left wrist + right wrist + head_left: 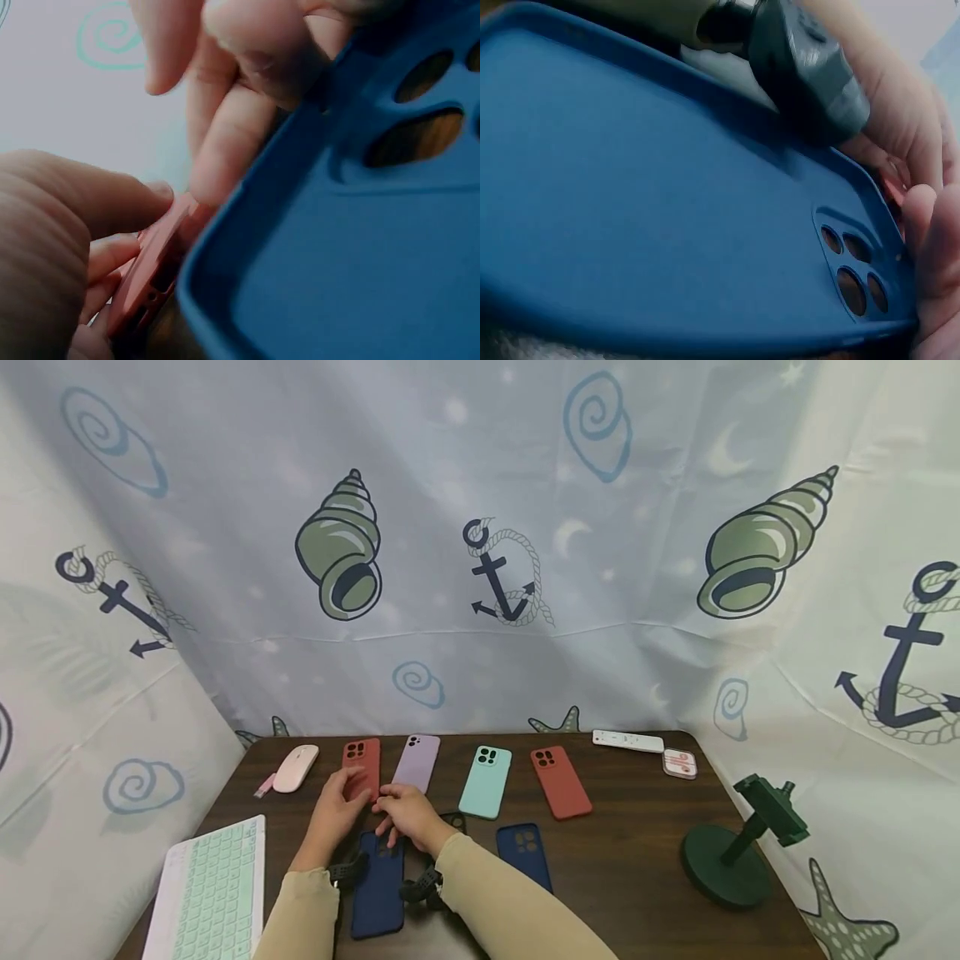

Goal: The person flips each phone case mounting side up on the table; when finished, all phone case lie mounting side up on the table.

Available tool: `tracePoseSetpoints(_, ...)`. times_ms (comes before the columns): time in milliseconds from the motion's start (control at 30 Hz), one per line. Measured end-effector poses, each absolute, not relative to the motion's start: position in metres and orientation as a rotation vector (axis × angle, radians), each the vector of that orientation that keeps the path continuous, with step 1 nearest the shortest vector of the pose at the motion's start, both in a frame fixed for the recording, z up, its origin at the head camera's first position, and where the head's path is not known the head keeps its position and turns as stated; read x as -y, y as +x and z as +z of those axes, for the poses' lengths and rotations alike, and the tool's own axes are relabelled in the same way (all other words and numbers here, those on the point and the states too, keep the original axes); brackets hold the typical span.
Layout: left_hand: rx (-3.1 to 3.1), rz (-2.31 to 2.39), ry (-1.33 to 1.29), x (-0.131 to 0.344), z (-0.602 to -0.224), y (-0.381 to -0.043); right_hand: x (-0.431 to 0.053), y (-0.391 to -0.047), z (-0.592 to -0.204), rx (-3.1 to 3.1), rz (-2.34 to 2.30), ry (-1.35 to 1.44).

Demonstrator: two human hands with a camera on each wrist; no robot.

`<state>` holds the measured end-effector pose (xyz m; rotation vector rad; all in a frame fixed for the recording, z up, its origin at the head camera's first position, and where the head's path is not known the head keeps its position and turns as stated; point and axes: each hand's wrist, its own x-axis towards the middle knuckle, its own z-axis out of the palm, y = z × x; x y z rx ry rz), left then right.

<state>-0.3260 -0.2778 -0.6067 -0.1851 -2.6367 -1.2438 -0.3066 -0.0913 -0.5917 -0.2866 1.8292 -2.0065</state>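
On the left half of the table, my left hand [337, 802] holds a red phone case [362, 753] by its near end. In the left wrist view the thumb lies over that case [154, 262] and the fingers tuck behind it. My right hand [412, 814] reaches in from the right, its fingertips at the case's near right corner; its other fingers hang over a dark blue phone case [378, 893]. This blue case [652, 195] lies between my wrists, open side up, camera holes at its far end. A black case [454, 818] is partly hidden behind my right hand.
Farther back are a purple case [417, 764], a mint case [486, 785] and another red case [562, 785]. A second blue case [525, 852] lies by my right forearm. A keyboard [217, 893] and mouse [296, 768] sit left; a remote [627, 742] and green stand [727, 868] right.
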Motion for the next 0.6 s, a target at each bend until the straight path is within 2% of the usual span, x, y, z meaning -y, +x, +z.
tracePoseSetpoints(600,2.658,-1.169,-0.238,0.2784,-0.6116,-0.3261,0.0927,-0.3002,-0.5941,-1.922,-1.961,-0.312)
